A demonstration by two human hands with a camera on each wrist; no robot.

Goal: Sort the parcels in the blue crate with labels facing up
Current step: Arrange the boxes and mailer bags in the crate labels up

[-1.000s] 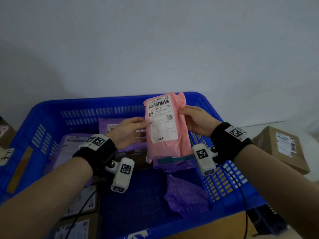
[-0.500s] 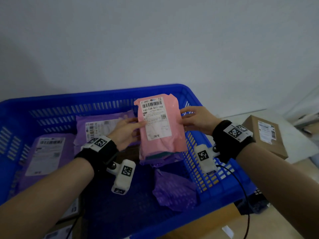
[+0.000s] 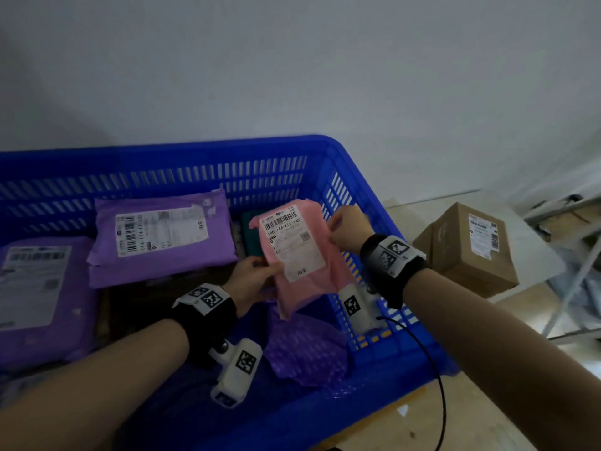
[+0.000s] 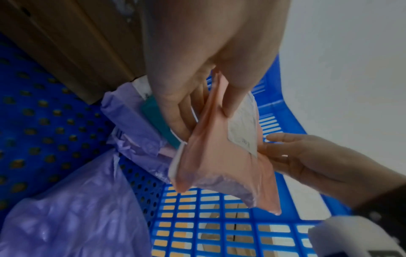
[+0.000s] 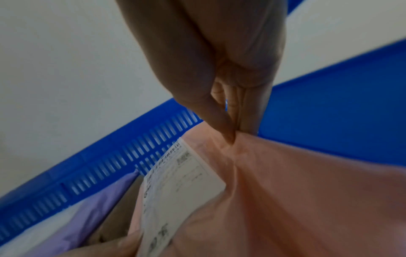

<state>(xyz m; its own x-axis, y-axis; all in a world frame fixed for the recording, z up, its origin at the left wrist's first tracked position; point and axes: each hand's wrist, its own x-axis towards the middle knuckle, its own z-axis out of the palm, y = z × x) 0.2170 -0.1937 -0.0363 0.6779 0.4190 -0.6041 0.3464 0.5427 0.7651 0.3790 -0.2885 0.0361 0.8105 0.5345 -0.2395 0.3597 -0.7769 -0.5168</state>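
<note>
A pink parcel [image 3: 305,262] with its white label up hangs over the right side of the blue crate [image 3: 331,148]. My left hand [image 3: 257,278] pinches its left edge, thumb on the label side [image 4: 232,104]. My right hand [image 3: 346,227] pinches the upper right edge between thumb and fingers [image 5: 232,137]. Two purple parcels lie label up in the crate, one at the back [image 3: 162,239] and one at the left [image 3: 35,288]. A crumpled purple bag [image 3: 305,349] without a visible label lies under the pink parcel [image 4: 222,167].
A teal item [image 3: 252,236] sits behind the pink parcel [image 5: 285,200] on a brown box in the crate. A cardboard box [image 3: 471,249] with a label stands on a table right of the crate. A grey wall rises behind.
Both hands have lowered the pink parcel into the crate and tilted it flatter, its top leaning left. The head view has swung right and down.
</note>
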